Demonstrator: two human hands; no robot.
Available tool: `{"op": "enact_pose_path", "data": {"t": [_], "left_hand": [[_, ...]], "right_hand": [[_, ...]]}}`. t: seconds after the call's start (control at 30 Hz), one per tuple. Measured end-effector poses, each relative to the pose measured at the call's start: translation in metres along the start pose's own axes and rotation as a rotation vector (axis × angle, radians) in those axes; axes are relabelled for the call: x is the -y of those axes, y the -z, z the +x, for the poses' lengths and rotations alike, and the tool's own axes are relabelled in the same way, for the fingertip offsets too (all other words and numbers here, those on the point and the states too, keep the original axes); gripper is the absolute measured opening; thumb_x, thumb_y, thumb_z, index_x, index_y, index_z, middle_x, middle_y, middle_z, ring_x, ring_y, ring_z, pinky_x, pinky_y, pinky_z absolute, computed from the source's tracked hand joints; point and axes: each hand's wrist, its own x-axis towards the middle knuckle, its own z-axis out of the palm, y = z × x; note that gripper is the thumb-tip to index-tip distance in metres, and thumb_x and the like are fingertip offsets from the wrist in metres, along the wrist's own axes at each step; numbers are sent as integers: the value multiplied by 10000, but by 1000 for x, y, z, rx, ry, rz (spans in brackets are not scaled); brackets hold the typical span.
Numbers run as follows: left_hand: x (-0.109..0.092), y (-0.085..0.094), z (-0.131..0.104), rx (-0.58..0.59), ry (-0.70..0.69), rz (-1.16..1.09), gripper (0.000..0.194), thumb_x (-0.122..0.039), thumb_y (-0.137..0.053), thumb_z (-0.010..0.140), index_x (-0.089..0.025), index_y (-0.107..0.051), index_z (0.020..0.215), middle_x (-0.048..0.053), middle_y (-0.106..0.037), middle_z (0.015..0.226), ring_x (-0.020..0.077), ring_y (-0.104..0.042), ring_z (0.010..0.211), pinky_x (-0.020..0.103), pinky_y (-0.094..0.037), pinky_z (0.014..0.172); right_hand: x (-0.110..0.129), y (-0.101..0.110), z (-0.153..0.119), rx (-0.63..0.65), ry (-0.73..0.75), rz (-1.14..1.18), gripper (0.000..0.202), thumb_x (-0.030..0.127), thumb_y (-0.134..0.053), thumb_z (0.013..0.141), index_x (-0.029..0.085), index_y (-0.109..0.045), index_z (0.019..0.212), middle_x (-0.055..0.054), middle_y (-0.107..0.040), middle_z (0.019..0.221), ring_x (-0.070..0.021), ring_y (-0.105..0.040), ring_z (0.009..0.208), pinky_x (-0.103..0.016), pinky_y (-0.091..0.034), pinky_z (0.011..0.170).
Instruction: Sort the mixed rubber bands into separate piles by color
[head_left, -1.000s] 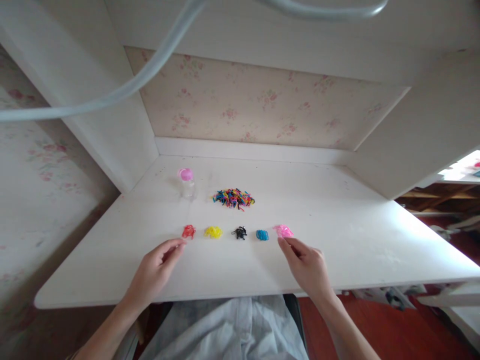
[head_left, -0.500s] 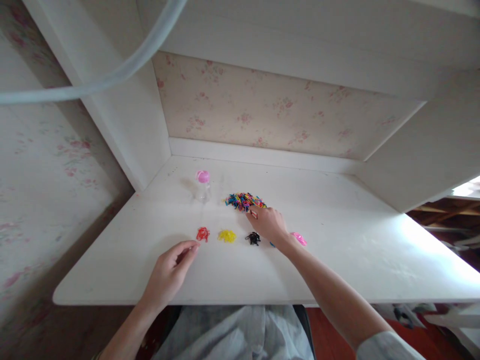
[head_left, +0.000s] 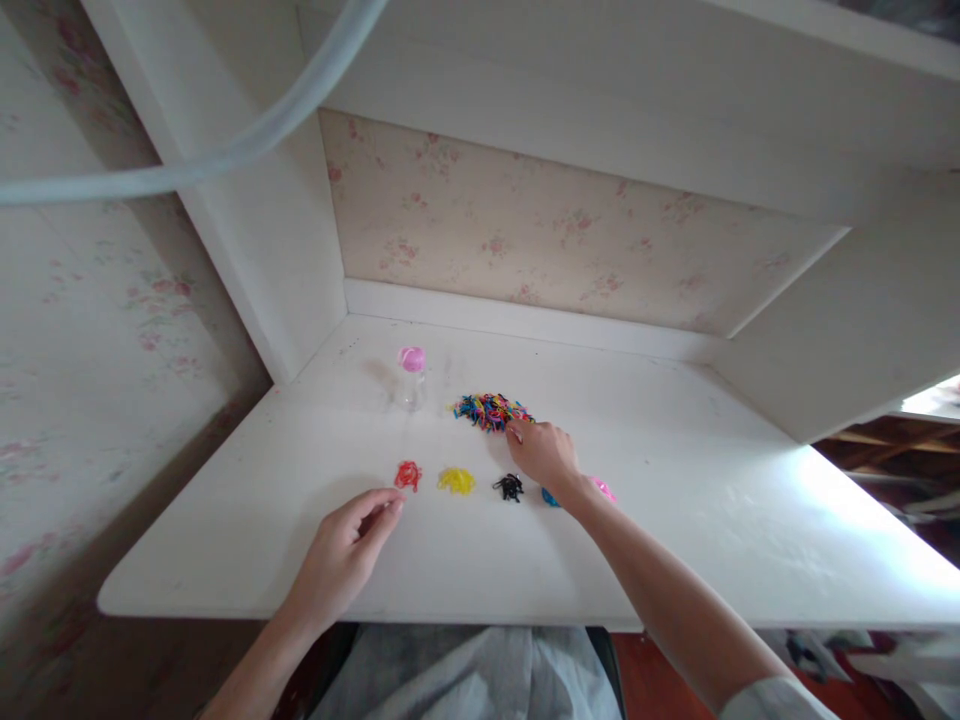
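A heap of mixed-colour small rubber bands (head_left: 487, 411) lies in the middle of the white desk. My right hand (head_left: 546, 453) is at the heap's right edge, thumb and forefinger pinched together; what is between them is hidden. In front of the heap runs a row of sorted rubber bands: a red pile (head_left: 408, 475), a yellow pile (head_left: 457, 480), a black pile (head_left: 509, 487), a blue pile (head_left: 550, 497) and a pink pile (head_left: 603, 489). My right wrist partly covers the last two. Just in front of the red pile, my left hand (head_left: 349, 545) has its thumb and fingertips together, their contents unclear.
Behind the red pile stands a clear bottle (head_left: 412, 392) with a pink cap (head_left: 412, 359). The white desk (head_left: 247, 520) has side panels and a back board. A pale curved tube (head_left: 262, 135) crosses the upper left of the view.
My right hand has shifted slightly at the heap's edge, and more of the blue pile shows. My left hand stays by the red pile. The whole view has shifted a little.
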Motion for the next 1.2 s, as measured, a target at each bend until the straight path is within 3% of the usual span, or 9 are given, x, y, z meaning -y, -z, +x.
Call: {"op": "enact_pose_path", "data": {"t": [0.33,0.63,0.97,1.2], "left_hand": [[2,-1,1,17,-19,3,355,-455,-496,857,-205,-646,1060,7,-684,882,134,-613,769,211,-470,692],[6,-2,2,9,-28,23,327,-445,-492,857,-208,-655,1013,15,-695,922,151,-627,830,221,-482,740],[4,-1,2,17,-43,50,319,-444,-487,860,-214,-657,1002,21,-699,963,150,-636,848,229,-488,764],[1,0,2,3,-54,46,305,-427,-491,856,-208,-669,971,30,-706,986,156,-645,858,219,-500,753]], "right_hand": [[-10,2,0,-14,1,16,403,400,-290,918,314,-658,1057,-61,-686,946,-216,-634,853,-295,-425,703],[3,2,8,4,65,36,388,439,-333,906,321,-618,1141,-74,-679,986,-231,-629,888,-321,-431,741],[0,-2,9,-21,62,110,361,411,-363,888,299,-678,1026,-76,-686,942,-233,-627,860,-317,-423,729],[-12,0,4,-65,60,272,360,360,-369,863,302,-703,986,-9,-681,783,-143,-593,702,-218,-365,597]]}}
